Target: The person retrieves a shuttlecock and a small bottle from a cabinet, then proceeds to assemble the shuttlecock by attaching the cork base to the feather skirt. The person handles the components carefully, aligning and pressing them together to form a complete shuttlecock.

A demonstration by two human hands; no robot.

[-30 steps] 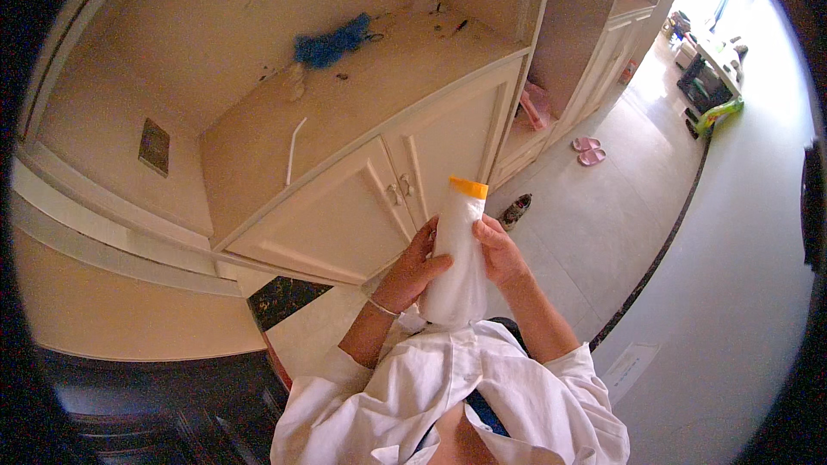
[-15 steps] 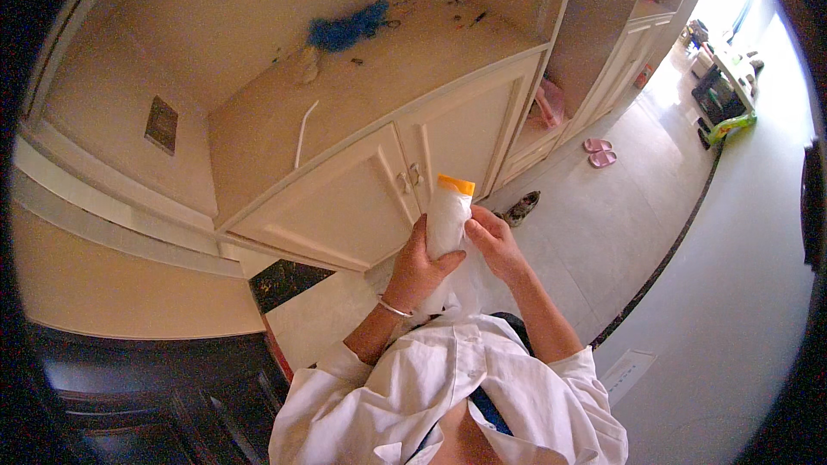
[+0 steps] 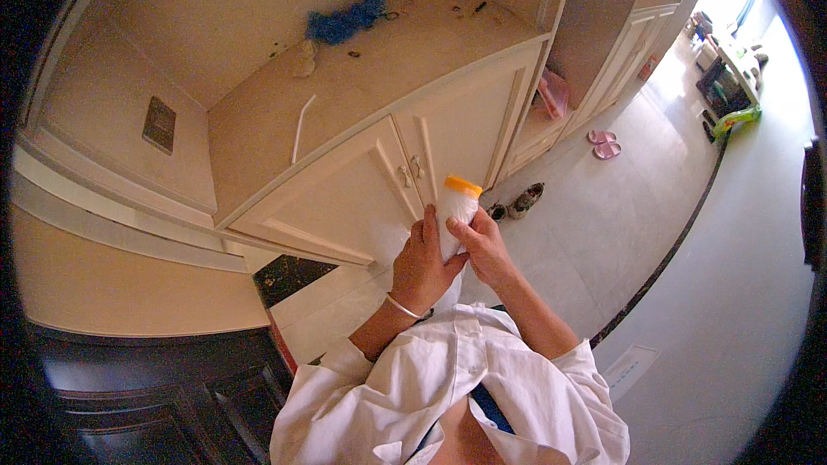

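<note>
A: Where do we have the white cylinder [image 3: 461, 204]?

B: Out in front of our white shirt [image 3: 452, 340], between our two hands, its orange end [image 3: 463, 184] pointing up and away from us. Beyond it stand the cabinet doors [image 3: 323, 211]; below and to the right, a dark shoe [image 3: 526, 199] lies on the floor [image 3: 573, 232].

A: And how do we grip it?

B: With both hands closed on it. Our left hand [image 3: 422, 267] wraps the lower left side, and our right hand [image 3: 485, 248] takes the other side, its thumb lying across the front just under the orange end. The fingers behind are hidden, so we cannot tell how far round they reach.

A: What makes this hold a good one?

B: We judge that the left should bear the weight low down while the right steadies the top. The surface looks smooth and slightly wrinkled, so firm, even pressure seems better than a hard pinch; squeezing at one spot could crease it.

A: Anything to watch?

B: The hands sit close together, so we do well to leave the thumbs clear of each other, and the orange end uncovered where we can see it.
</note>
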